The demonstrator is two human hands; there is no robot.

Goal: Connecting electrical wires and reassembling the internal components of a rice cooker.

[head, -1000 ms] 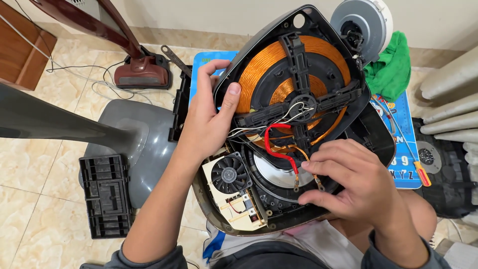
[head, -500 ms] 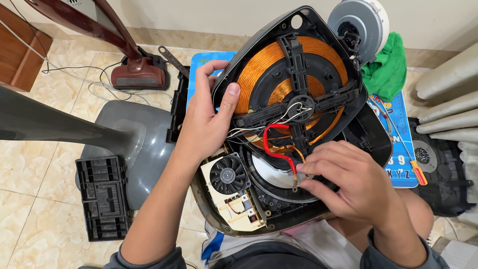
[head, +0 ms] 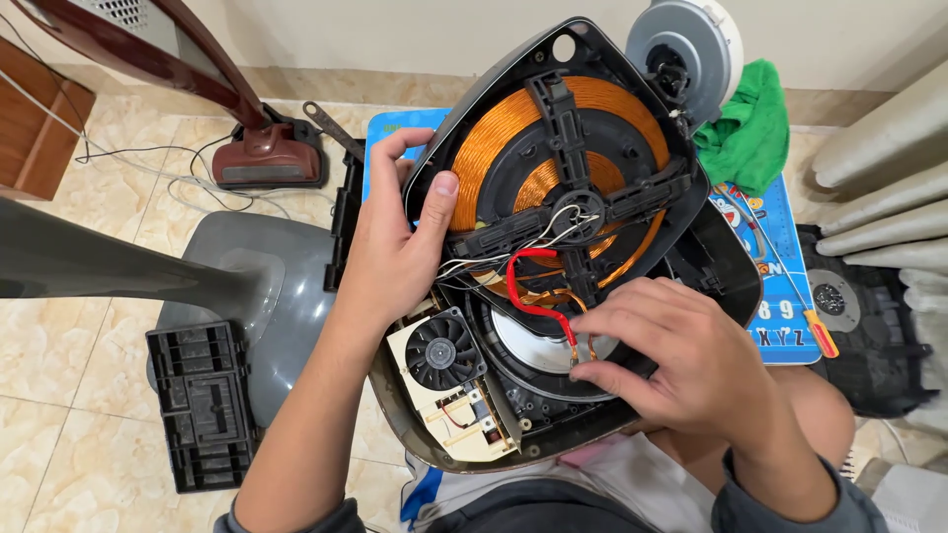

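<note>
An opened induction cooker rests tilted on my lap, its inside facing me. A copper coil sits under a black cross-shaped bracket. My left hand grips the cooker's left rim, thumb on the edge of the coil. My right hand pinches the metal end of a red wire that loops from the coil centre down over a round silver part. A small black fan on a beige board lies below my left hand.
A grey fan base and a black ribbed cover lie on the tiled floor at left. A maroon appliance foot stands behind. A blue mat holds a screwdriver, a green cloth and a round motor.
My right hand's fingers have slid a little down along the red wire to its metal end. My left hand keeps its hold on the rim.
</note>
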